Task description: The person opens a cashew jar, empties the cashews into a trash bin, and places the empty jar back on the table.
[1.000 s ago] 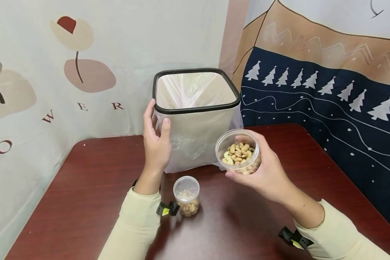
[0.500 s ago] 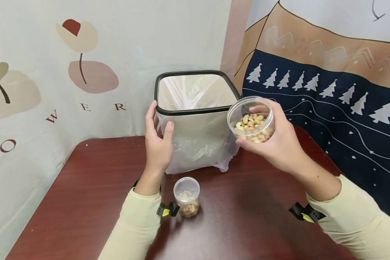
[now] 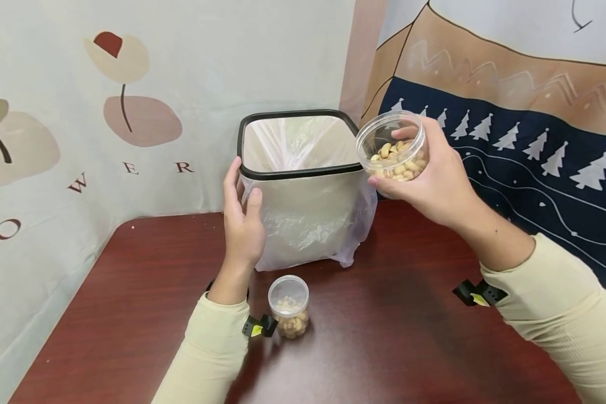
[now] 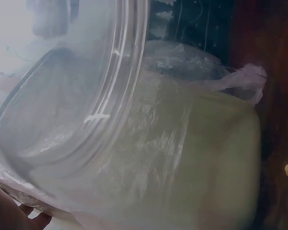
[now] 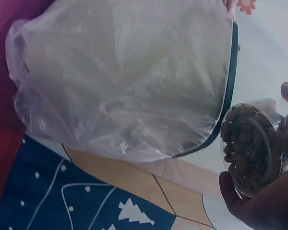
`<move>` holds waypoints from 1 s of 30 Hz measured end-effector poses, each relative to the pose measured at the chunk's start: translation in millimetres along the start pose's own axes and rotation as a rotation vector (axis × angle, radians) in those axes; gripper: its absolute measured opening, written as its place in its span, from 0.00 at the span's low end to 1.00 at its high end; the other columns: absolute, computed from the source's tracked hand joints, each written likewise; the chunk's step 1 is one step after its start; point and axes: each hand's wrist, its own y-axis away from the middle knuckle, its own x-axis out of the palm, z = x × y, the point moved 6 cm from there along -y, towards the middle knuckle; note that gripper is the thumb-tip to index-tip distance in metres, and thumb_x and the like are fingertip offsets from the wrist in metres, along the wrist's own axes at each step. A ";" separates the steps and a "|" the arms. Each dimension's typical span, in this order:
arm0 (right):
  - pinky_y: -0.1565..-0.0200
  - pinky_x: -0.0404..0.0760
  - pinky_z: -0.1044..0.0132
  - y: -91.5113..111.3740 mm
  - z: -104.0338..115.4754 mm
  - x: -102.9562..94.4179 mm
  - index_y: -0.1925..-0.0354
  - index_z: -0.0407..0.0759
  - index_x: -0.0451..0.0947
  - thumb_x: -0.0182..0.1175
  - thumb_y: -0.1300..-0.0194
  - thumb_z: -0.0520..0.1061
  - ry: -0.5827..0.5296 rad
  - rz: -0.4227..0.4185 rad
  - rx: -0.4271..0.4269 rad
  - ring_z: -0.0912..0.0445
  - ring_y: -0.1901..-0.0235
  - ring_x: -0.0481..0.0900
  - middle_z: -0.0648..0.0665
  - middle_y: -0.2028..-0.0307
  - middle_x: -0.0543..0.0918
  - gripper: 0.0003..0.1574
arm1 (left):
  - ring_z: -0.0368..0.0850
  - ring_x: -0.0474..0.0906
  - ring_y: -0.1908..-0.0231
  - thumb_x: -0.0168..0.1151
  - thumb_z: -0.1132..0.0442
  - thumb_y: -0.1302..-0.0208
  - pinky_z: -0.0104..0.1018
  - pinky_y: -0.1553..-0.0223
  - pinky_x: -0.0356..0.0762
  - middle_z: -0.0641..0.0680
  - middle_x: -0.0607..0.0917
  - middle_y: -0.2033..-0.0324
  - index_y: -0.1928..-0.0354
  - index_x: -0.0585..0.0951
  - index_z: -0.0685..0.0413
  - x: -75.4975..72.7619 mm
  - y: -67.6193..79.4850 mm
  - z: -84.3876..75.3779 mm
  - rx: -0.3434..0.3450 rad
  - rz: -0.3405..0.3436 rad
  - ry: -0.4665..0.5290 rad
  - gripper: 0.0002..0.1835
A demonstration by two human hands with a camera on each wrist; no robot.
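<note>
My right hand (image 3: 441, 177) grips a clear plastic jar (image 3: 366, 143) without a lid, partly filled with cashews (image 3: 404, 163). The jar tilts leftward, its mouth overlapping the right end of the trash can's black rim (image 3: 303, 174) in the head view. My left hand (image 3: 243, 235) rests at the can's left front corner, fingers along the side and thumb on the front. The square trash can (image 3: 308, 219) is lined with a thin translucent bag (image 5: 110, 86). Through the jar's base in the right wrist view, the nuts (image 5: 247, 148) show piled up.
A second clear jar (image 3: 289, 308) of nuts stands on the reddish-brown table (image 3: 384, 348) beside my left forearm; its wall fills much of the left wrist view. Printed cloths (image 3: 207, 67) hang behind the can and along the right. The bag's loose end (image 3: 348, 258) hangs at the can's lower right.
My right hand has lifted the jar of cashews up and to the right, from before the can to its rim height. My left hand stays at the corner of the can.
</note>
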 end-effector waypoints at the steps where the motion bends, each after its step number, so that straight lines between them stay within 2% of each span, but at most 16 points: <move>1: 0.51 0.73 0.84 -2.8 0.1 -1.1 0.27 0.56 0.57 0.79 0.52 0.48 -0.002 0.003 0.003 0.53 0.43 0.76 0.46 0.39 0.75 0.60 | 0.50 0.58 0.25 0.43 0.62 0.25 0.48 0.27 0.58 0.48 0.62 0.25 0.23 0.58 0.47 -0.1 -0.3 -0.1 0.008 -0.001 0.006 0.29; 5: 0.53 0.74 0.85 -12.5 -0.8 -6.0 0.27 0.54 0.56 0.79 0.51 0.47 0.004 0.005 0.018 0.52 0.44 0.76 0.44 0.38 0.75 0.60 | 0.49 0.57 0.25 0.38 0.60 0.22 0.46 0.26 0.56 0.49 0.61 0.25 0.23 0.58 0.49 1.2 -1.4 -0.3 0.021 0.008 0.030 0.28; 10: 0.54 0.74 0.84 -22.6 0.8 -8.6 0.27 0.55 0.55 0.78 0.50 0.49 0.037 0.022 0.027 0.53 0.46 0.76 0.44 0.37 0.75 0.60 | 0.54 0.56 0.24 0.40 0.60 0.22 0.46 0.26 0.57 0.50 0.60 0.25 0.23 0.58 0.51 1.5 -2.8 -0.2 0.031 0.012 0.046 0.27; 18: 0.54 0.74 0.80 -33.8 7.1 -10.2 0.26 0.55 0.55 0.78 0.51 0.51 0.101 0.036 -0.003 0.52 0.47 0.77 0.45 0.37 0.74 0.61 | 0.54 0.57 0.24 0.40 0.59 0.22 0.46 0.26 0.57 0.50 0.60 0.25 0.23 0.58 0.51 1.9 -4.9 -2.2 0.037 0.013 0.049 0.28; 25: 0.49 0.74 0.71 -42.2 2.8 -9.3 0.26 0.54 0.55 0.78 0.51 0.54 0.137 0.027 0.019 0.50 0.44 0.77 0.44 0.36 0.74 0.61 | 0.52 0.57 0.24 0.40 0.60 0.23 0.45 0.26 0.57 0.50 0.60 0.25 0.23 0.58 0.50 1.6 -3.7 0.0 0.022 0.009 0.050 0.28; 30: 0.42 0.78 0.55 -48.9 2.0 -8.6 0.25 0.53 0.54 0.77 0.51 0.57 0.158 0.029 0.033 0.50 0.42 0.76 0.43 0.35 0.74 0.62 | 0.52 0.57 0.24 0.41 0.60 0.23 0.45 0.26 0.57 0.49 0.61 0.25 0.23 0.58 0.50 1.3 -2.2 0.8 0.032 0.008 0.046 0.28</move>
